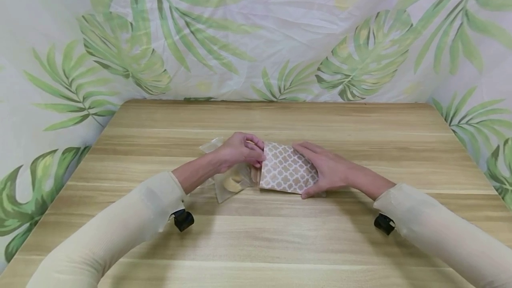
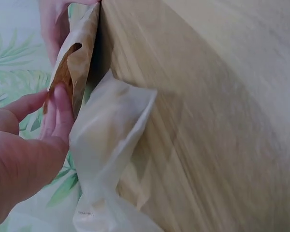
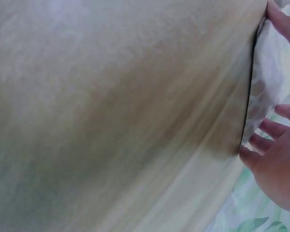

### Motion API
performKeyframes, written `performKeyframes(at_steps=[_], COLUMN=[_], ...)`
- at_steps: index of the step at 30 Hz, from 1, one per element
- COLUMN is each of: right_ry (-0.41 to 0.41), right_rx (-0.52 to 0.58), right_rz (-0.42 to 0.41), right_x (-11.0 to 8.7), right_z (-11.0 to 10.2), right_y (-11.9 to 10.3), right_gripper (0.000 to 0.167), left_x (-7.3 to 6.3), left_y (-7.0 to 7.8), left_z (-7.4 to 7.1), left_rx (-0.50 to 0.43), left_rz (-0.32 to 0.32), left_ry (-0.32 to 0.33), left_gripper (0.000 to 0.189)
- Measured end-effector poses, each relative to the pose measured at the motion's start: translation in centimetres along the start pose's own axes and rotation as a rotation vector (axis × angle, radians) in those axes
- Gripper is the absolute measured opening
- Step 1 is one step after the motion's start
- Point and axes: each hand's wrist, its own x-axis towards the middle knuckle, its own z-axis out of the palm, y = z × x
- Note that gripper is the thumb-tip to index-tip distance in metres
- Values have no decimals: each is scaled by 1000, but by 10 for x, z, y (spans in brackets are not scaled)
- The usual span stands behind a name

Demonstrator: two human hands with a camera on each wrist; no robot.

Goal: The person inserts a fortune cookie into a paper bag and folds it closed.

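Observation:
A flat paper bag [image 1: 290, 168] with a brown and white lattice pattern lies on the table, its mouth facing left. My left hand [image 1: 242, 149] pinches the rim of that mouth, with fingertips reaching just inside, where brown paper [image 2: 64, 72] shows in the left wrist view. My right hand [image 1: 330, 168] holds the bag's right end, thumb on the near edge and fingers at the far edge. Under and beside my left hand lies a clear plastic bag [image 1: 224, 190] with a pale yellowish thing [image 1: 234, 183] inside. What the paper bag contains is hidden.
The wood-grain table [image 1: 256, 239] runs back to a white curtain [image 1: 280, 26] printed with green leaves, which also hangs at both sides. Black wrist cameras [image 1: 183, 220] hang under the two cream sleeves [image 1: 116, 226].

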Motion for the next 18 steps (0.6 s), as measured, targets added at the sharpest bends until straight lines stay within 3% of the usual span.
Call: performKeyframes(at_steps=[5, 7, 11, 13, 16, 18], right_ry=[-30, -34, -30, -34, -41, -48], right_rx=[3, 4, -9, -14, -15, -9], right_rz=[-7, -8, -4, 5, 16, 27], right_x=[-1, -2, -3, -3, -3, -3], right_z=[-7, -9, -12, -12, -13, -13], right_y=[2, 4, 7, 7, 8, 7], right_gripper=[126, 125, 125, 124, 123, 123], left_x=[-2, -2, 0, 2, 4, 5], left_y=[0, 1, 0, -1, -2, -3], left_z=[-3, -3, 0, 1, 3, 3], left_rx=[147, 285, 648, 775, 870, 897], left_rz=[90, 155, 315, 377, 430, 431], left_ry=[-3, -1, 3, -7, -40, -63], left_gripper=[17, 14, 9, 9, 9, 11])
